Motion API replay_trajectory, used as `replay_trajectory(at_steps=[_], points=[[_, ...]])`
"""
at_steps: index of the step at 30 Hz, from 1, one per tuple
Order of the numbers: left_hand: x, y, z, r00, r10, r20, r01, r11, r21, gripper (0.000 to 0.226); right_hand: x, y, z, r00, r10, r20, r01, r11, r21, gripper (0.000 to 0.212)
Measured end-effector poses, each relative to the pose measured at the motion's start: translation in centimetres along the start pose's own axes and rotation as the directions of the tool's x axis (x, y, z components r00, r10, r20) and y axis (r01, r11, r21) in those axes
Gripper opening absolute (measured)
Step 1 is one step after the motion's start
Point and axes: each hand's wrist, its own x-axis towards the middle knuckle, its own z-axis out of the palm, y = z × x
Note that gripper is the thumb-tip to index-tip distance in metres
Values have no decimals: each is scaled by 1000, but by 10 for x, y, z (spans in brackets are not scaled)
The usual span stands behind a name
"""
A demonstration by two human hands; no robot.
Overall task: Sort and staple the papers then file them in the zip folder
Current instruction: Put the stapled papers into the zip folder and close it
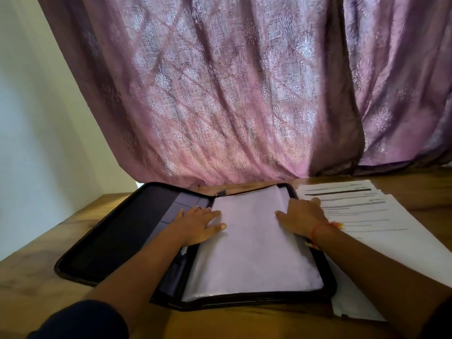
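A black zip folder (102, 243) lies open on the wooden table (31, 260). Its right half holds pale clear sleeves (254, 250) with white paper inside. My left hand (195, 226) rests flat on the left edge of the top sleeve, near the folder's spine, fingers straight. My right hand (300, 216) lies flat on the sleeve's right edge, fingertips reaching over the folder's rim toward the loose papers (374, 221). These printed sheets lie in a fanned stack to the right of the folder. No stapler is in view.
A pink patterned curtain (232, 94) hangs right behind the folder, touching the table's back edge. A white wall (31, 118) stands at the left. A red thread bracelet (325, 226) is on my right wrist. Bare wood shows in front and to the left.
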Motion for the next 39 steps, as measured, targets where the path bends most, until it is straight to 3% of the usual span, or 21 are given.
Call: replay_trajectory(at_steps=[4, 7, 11, 15, 21, 25, 28, 30, 32, 34, 39], points=[[13, 4, 3, 996, -87, 34, 88, 996, -16, 109, -4, 1, -1, 1000, -22, 3, 22, 996, -86, 47], [21, 12, 5, 987, -158, 39, 159, 987, -12, 85, -3, 2, 2, 999, -36, 3, 36, 994, -106, 49], [20, 24, -1, 984, -173, 47, 175, 984, -28, 84, -2, 1, -5, 987, 51, -151, -30, 990, 141, 68], [22, 25, -3, 980, -194, 38, 195, 980, -29, 93, -1, -5, -19, 993, 85, -78, -60, 960, 275, 62], [28, 27, -9, 979, -184, 86, 182, 983, 38, 90, -7, 4, -29, 999, -2, 50, -1, 998, 60, 28], [37, 26, -12, 983, -147, 107, 139, 987, 83, 91, -20, -5, -43, 944, -78, 321, 164, 954, -252, 28], [42, 29, -15, 987, -115, 111, 100, 986, 132, 89, -22, -10, -44, 888, -72, 454, 231, 923, -306, 19], [44, 30, -15, 990, -95, 101, 79, 985, 151, 86, -20, -9, -42, 929, -98, 358, 221, 920, -323, 23], [45, 28, -14, 992, -82, 97, 67, 986, 150, 86, -16, -7, -41, 979, -153, 134, 187, 937, -294, 26], [44, 25, -12, 992, -77, 96, 64, 990, 127, 85, -8, -6, -35, 977, -211, 25, 210, 942, -260, 39], [44, 19, -7, 995, -63, 77, 58, 996, 70, 75, 7, -12, -10, 958, -258, 122, 277, 943, -183, 49]])
